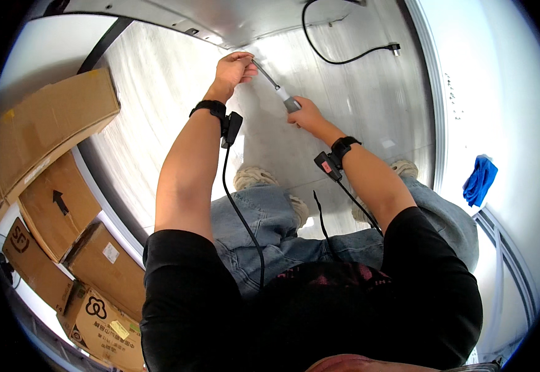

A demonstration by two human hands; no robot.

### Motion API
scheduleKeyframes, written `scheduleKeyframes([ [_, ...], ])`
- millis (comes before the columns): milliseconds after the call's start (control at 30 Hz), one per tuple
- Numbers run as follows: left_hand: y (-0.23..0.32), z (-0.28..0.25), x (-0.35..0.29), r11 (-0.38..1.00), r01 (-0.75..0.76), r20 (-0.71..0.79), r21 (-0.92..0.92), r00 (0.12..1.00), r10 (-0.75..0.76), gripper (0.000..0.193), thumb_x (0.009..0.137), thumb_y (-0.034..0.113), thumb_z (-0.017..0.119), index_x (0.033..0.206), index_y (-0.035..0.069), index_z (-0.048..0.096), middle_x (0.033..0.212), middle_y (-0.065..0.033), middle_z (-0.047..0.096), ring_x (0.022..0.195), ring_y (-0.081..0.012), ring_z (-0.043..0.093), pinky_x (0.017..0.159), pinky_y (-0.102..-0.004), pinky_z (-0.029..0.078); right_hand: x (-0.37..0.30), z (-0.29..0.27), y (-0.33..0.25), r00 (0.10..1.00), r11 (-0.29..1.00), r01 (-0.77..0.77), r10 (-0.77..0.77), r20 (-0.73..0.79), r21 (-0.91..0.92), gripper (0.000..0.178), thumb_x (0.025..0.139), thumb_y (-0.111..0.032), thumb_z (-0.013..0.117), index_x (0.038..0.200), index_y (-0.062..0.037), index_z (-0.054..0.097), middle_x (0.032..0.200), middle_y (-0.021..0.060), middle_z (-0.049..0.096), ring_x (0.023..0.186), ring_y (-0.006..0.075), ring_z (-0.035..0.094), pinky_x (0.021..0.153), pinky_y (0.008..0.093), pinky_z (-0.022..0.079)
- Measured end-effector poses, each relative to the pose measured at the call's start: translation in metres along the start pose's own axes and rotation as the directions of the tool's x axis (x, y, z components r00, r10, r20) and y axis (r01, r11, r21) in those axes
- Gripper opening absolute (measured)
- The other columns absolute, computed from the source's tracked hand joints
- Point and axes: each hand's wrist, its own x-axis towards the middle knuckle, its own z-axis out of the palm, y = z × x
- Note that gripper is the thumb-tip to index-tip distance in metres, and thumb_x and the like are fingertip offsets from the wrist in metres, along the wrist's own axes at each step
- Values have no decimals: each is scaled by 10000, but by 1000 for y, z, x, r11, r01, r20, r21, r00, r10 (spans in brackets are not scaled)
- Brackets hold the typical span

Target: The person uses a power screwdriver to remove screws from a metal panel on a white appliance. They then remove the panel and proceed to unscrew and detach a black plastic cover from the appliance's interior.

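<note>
My right hand [306, 116] is wrapped round the grey-and-white handle of a screwdriver [289, 100]. Its thin metal shaft slants up and left to the fingertips of my left hand [236, 68]. Those fingers are curled in a pinch right at the shaft's tip; whatever they hold there is too small to tell. Just beyond my left hand is the lower edge of a large pale metal panel [220, 23], with small holes and fittings along it. Both wrists wear black straps with small dark devices, and cables run back from these toward my body.
A black cable [344, 62] with a metal-ended plug lies curved on the light wood-look floor [369, 105]. Several cardboard boxes [59, 192] are stacked along the left. At the right, a blue cloth [480, 180] lies against a white surface beyond a metal-edged track.
</note>
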Motion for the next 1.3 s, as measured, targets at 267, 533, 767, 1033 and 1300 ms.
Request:
scheduleKeyframes([
  [267,36,103,-30,950,-288,234,122,938,254,134,860,129,587,935,29,634,836,-52,664,724,-117,626,630,-240,490,-33,-103,34,993,992,82,-90,-77,-100,205,586,-39,621,786,-22,578,693,79,553,633,183,518,561,324,415],
  [533,79,238,-46,847,-470,382,248,851,360,118,817,95,604,851,8,676,749,-57,673,627,-107,623,580,-223,491,-68,-162,65,949,949,27,74,-306,314,169,609,40,541,769,-7,567,711,56,546,641,165,503,517,290,396],
  [767,110,340,-44,747,-572,481,339,788,385,115,782,52,588,835,6,680,731,-69,672,624,-119,627,594,-244,492,-109,-218,73,914,892,67,125,-386,447,236,580,71,519,798,-13,548,761,35,522,699,157,490,560,269,393],
  [1033,135,398,-31,544,-752,369,373,658,656,113,771,123,680,864,65,708,742,-66,671,647,-149,611,617,-278,491,-127,-245,114,887,887,46,175,-427,460,247,580,73,518,809,-16,549,735,28,508,655,150,467,520,273,372],
  [1300,125,426,-12,181,-877,498,444,410,764,150,800,148,662,940,118,709,790,-63,638,657,-192,585,619,-282,471,-114,-232,138,892,898,80,129,-432,433,174,597,42,541,754,-33,546,687,36,516,610,159,469,501,295,359],
])
